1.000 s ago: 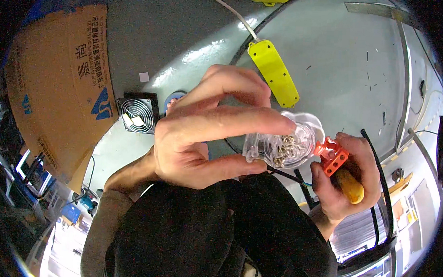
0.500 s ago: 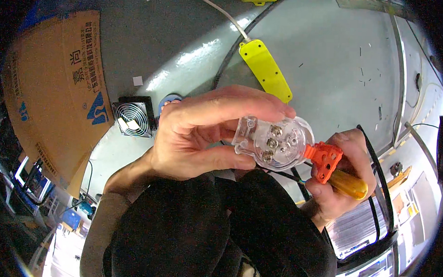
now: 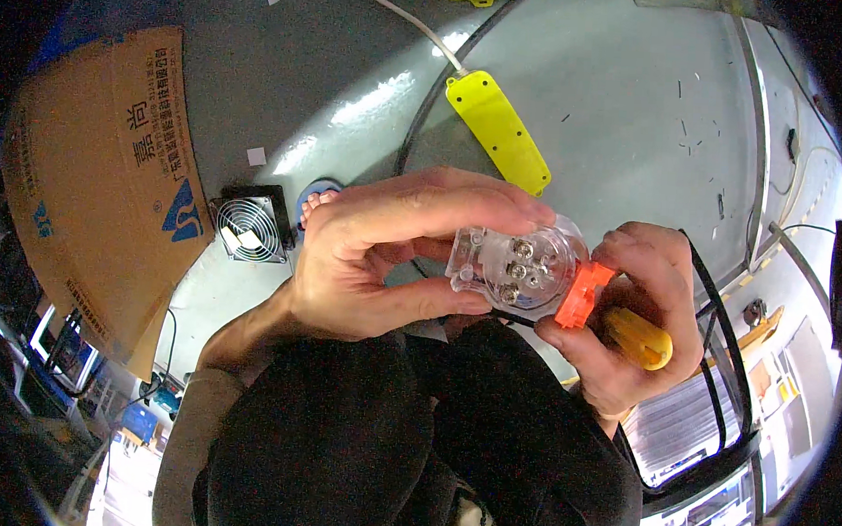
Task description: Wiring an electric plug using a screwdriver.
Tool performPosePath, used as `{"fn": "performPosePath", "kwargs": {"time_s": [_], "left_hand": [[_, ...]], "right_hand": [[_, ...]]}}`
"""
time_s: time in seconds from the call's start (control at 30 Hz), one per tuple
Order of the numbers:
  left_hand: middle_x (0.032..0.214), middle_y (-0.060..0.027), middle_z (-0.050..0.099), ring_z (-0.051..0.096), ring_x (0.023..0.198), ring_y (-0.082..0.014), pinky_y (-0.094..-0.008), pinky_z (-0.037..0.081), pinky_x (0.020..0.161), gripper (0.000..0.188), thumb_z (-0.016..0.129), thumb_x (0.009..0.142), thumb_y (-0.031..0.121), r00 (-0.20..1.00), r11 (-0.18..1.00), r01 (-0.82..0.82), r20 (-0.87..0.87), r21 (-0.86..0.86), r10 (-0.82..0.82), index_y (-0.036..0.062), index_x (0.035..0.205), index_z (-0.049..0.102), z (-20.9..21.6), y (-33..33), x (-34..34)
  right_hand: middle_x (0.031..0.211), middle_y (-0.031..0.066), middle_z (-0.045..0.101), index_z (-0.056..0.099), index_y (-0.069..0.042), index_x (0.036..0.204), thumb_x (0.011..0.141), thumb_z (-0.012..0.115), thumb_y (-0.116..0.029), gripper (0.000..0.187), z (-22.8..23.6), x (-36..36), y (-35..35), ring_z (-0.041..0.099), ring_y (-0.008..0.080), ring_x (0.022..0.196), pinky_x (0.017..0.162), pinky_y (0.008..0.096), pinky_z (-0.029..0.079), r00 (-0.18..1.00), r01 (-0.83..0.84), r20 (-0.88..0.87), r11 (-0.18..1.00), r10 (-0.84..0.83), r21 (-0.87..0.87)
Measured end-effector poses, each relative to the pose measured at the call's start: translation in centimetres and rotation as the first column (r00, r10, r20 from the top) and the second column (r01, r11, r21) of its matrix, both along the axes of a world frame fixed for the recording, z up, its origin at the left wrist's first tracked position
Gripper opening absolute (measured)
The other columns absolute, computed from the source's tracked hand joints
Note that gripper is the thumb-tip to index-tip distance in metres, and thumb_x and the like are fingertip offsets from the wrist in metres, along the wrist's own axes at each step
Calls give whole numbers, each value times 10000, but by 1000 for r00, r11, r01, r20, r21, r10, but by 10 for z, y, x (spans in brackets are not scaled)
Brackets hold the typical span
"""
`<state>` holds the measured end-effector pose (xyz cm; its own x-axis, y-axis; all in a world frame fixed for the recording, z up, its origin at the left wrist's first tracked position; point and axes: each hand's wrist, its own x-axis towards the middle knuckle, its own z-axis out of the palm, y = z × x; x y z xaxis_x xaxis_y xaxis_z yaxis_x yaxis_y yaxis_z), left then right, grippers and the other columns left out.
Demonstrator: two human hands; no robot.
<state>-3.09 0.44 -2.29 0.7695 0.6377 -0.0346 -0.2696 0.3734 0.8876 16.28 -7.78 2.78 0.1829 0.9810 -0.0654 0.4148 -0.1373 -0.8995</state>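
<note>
My left hand point(image 3: 375, 238) grips a round clear plastic plug housing point(image 3: 532, 258) between thumb and fingers, its hinged-looking flat end toward my palm. Several silvery metal terminals show inside it. The thumb and fingertips of my right hand point(image 3: 660, 276) pinch an orange plastic insert point(image 3: 584, 295) against the housing's right edge; whether it is seated there I cannot tell. A yellow tool handle point(image 3: 639, 338) is tucked in the same palm, its other end hidden. Below the housing, part of a dark cable point(image 3: 512, 317) shows.
On the grey floor beyond my hands lies a yellow-green power strip point(image 3: 500, 131) with a pale cord. At left are a square fan point(image 3: 249, 227) and a large cardboard sheet point(image 3: 108, 187). A black metal frame point(image 3: 719, 366) stands at the right.
The orange insert has been turned and brought left against the clear housing's edge. My right hand has moved slightly left with it, and the yellow handle has shifted along. My left hand keeps its hold.
</note>
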Motion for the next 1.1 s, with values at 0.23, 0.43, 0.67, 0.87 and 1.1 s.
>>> {"fn": "performPosePath", "kwargs": {"time_s": [0.23, 0.43, 0.67, 0.87, 1.1], "left_hand": [[1127, -294, 532, 564, 1045, -359, -409, 484, 863, 484, 770, 686, 102, 998, 994, -63, -20, 86, 65, -65, 1092, 566, -7, -3, 2], [1149, -300, 510, 523, 1099, -408, -464, 463, 902, 486, 739, 710, 65, 999, 994, -19, 30, 110, 16, -62, 1132, 535, -11, -4, 2], [1248, -207, 498, 486, 1177, -294, -394, 413, 985, 513, 662, 697, -115, 994, 996, -65, 87, -57, 70, -45, 1185, 521, -6, 0, 1], [1240, -361, 427, 418, 1194, -467, -532, 415, 943, 473, 690, 751, 20, 992, 981, -59, 100, -187, 79, -8, 1176, 485, -6, -5, 4], [1283, -397, 353, 364, 1232, -475, -515, 397, 963, 480, 694, 769, 53, 952, 962, -25, 287, -270, 105, -16, 1186, 467, -12, -8, 4]], "right_hand": [[905, 140, 532, 602, 25, 963, 498, 878, -222, 596, -3, 7, 2, 526, 194, 767, 623, 254, 422, 991, -131, 7, 987, 131, 89], [914, 151, 532, 592, 42, 974, 531, 855, -262, 598, 2, 12, -2, 523, 209, 764, 637, 263, 417, 981, -194, 37, 977, 191, 92], [932, 187, 577, 576, 59, 1045, 602, 805, -197, 561, -8, 16, -13, 581, 223, 765, 674, 280, 473, 980, 115, -168, 993, -108, 34], [993, 212, 554, 557, 74, 1062, 595, 822, -240, 622, -14, 10, -19, 569, 239, 845, 730, 309, 461, 891, 248, -386, 968, -240, -29], [1138, 220, 485, 641, 29, 1025, 548, 851, -180, 562, -14, 1, -5, 554, 149, 712, 625, 248, 431, 979, 77, -193, 997, -71, 24]]}}
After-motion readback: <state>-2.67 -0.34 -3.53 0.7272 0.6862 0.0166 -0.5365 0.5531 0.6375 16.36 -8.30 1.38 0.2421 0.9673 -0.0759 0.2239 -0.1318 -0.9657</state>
